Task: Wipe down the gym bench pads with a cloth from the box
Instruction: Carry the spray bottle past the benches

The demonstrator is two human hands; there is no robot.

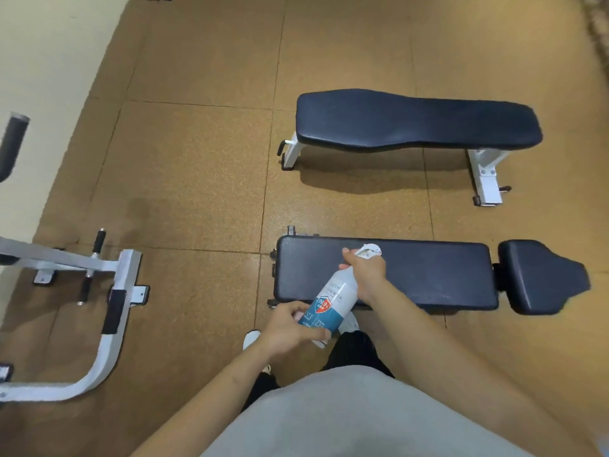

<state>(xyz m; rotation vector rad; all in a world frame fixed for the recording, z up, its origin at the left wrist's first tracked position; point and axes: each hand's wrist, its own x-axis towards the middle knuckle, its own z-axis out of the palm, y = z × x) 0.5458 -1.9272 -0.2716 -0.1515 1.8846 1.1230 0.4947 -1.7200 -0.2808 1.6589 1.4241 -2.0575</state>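
white spray bottle is tilting over the near bench pad; right hand is gripping its neck, left hand cupping its base. aim is hard to read, so it is possibly risking overspray onto the floor; cloth is not showing.

To my left a white steel frame stands on the brown speckled floor, its curved foot tube bending toward me and two black-gripped pegs sticking out at its crossbar (one above, one below). Farther left a black roller pad with a grey end cap shows before the cream wall. Thin seams cut the floor into large tiles, with a darker smudge near the frame.
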